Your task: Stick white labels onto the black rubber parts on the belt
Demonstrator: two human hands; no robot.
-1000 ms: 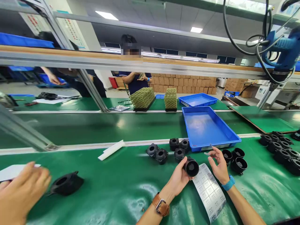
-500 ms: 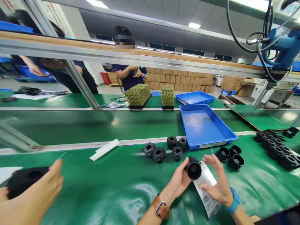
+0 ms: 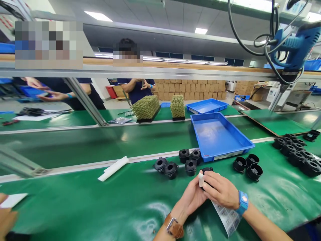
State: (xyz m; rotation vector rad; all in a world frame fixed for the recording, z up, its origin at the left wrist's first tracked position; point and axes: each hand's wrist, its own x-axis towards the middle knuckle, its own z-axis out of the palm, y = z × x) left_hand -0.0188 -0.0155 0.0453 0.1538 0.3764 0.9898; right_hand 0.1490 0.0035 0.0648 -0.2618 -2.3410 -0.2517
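Note:
My left hand [image 3: 194, 197], below a brown watch strap, is closed around a black round plastic housing [image 3: 207, 170], mostly covered by my fingers. My right hand [image 3: 222, 189], with a blue band at the wrist, is folded over the same housing. Its fingers press a small white label [image 3: 201, 180] against the housing's side. Under my hands hangs a printed sheet of labels [image 3: 229, 219], its upper part hidden. Several similar black housings [image 3: 171, 170] stand just beyond my hands. Three open black cups [image 3: 254, 171] are to the right.
A blue tray [image 3: 220, 134] sits behind the housings. More black parts [image 3: 297, 157] are grouped at far right. White paper strips [image 3: 114, 168] lie left of centre. A co-worker's blurred hand [image 3: 7, 217] is at the left edge. A blue power tool [image 3: 288, 50] hangs upper right.
My right hand has moved left onto the housing, bringing the label against it. The housing has turned in my left hand. The co-worker's hand at left has drawn back toward the edge.

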